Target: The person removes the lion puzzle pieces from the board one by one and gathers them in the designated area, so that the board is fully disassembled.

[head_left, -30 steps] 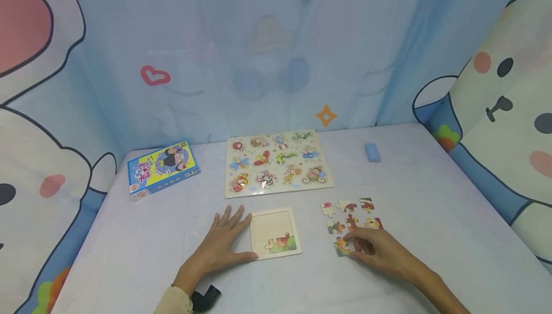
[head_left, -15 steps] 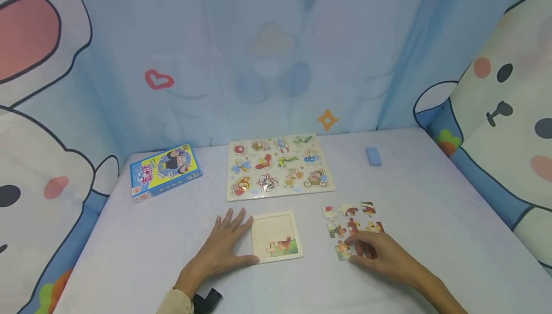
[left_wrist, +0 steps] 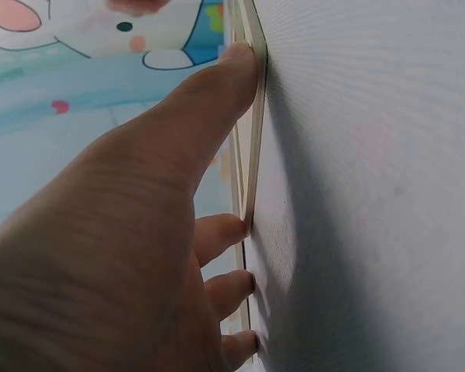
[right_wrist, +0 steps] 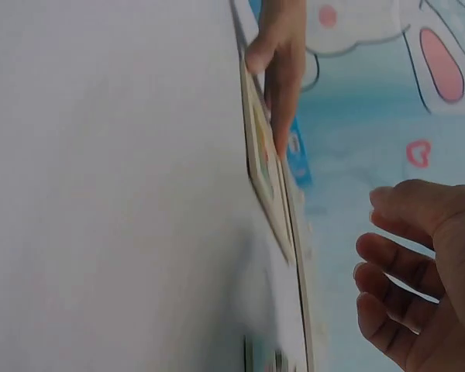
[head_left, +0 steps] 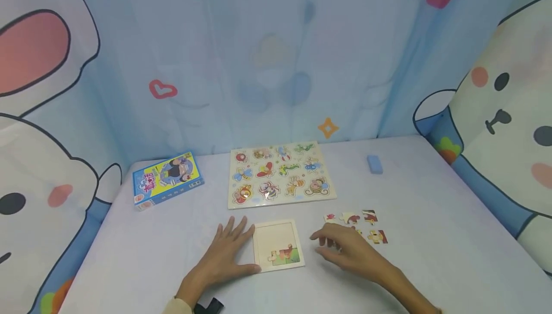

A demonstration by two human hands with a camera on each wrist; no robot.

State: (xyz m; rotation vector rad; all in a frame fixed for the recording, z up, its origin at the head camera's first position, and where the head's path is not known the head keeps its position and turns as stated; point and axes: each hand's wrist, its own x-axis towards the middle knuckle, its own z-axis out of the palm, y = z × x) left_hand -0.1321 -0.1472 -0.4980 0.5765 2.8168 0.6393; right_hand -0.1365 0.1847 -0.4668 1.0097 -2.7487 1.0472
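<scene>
My left hand (head_left: 226, 251) lies spread at the left side of a small square wooden puzzle board (head_left: 276, 237). Its index finger touches the upper left corner and its thumb the lower left. A few joined puzzle pieces (head_left: 286, 254) fill the tray's lower right part. My right hand (head_left: 351, 249) hovers right of the board, over the loose pieces, fingers loosely bent. Nothing shows between its thumb and index finger, and the right wrist view shows no piece in the hand (right_wrist: 418, 271). Loose picture pieces (head_left: 377, 237) lie behind it; others are hidden under it.
Behind the board lies a larger insect picture puzzle (head_left: 282, 175). A blue and yellow box (head_left: 168, 180) stands back left, and a small blue block (head_left: 374, 164) back right. A black object (head_left: 210, 307) sits by my left wrist. Cartoon curtains border the table.
My right hand has moved left from the lower loose piece toward the board, thumb and index finger now apart. The left hand keeps its place on the board. The head view has tilted up slightly.
</scene>
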